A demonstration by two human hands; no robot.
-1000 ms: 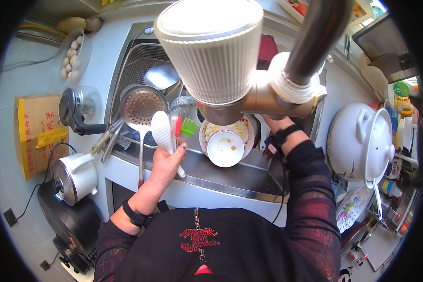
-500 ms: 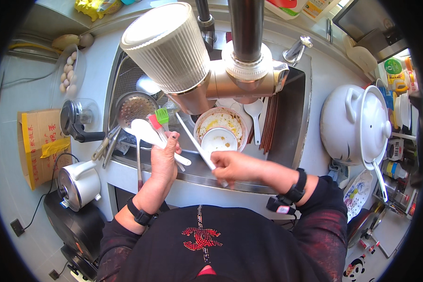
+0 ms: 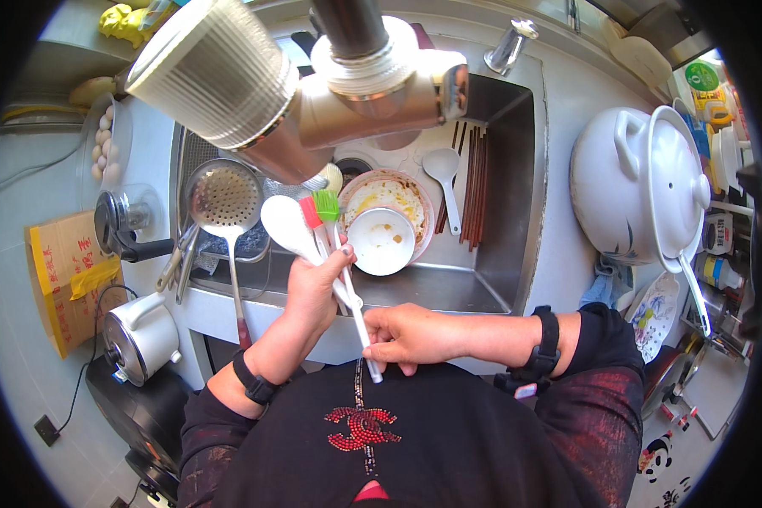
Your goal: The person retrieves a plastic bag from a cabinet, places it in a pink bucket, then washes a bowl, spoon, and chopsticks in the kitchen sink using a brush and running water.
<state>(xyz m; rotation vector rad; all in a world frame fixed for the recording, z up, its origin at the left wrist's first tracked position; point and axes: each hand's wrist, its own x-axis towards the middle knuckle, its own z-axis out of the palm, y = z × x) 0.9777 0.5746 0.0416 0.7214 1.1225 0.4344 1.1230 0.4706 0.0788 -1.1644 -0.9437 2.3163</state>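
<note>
Spoon (image 3: 286, 223) and brushes (image 3: 326, 203) — in left hand (image 3: 311, 290)

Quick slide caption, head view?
At the sink, left hand holds white paddle, red brush, green brush; right hand holds slender white utensil.

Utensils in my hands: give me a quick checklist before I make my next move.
1. Left hand gripping the white rice paddle, red-headed utensil and green silicone brush: ok, bunched together.
2. Right hand on the long white handle: ok, fingers close around its lower part.
3. Which head that handle belongs to: cannot tell, its upper part is lost near the left thumb.
4. White bowl free of scraps: not ok, bits of food show.
5. Brown chopsticks clear of both hands: ok, they lie in the sink.
</note>
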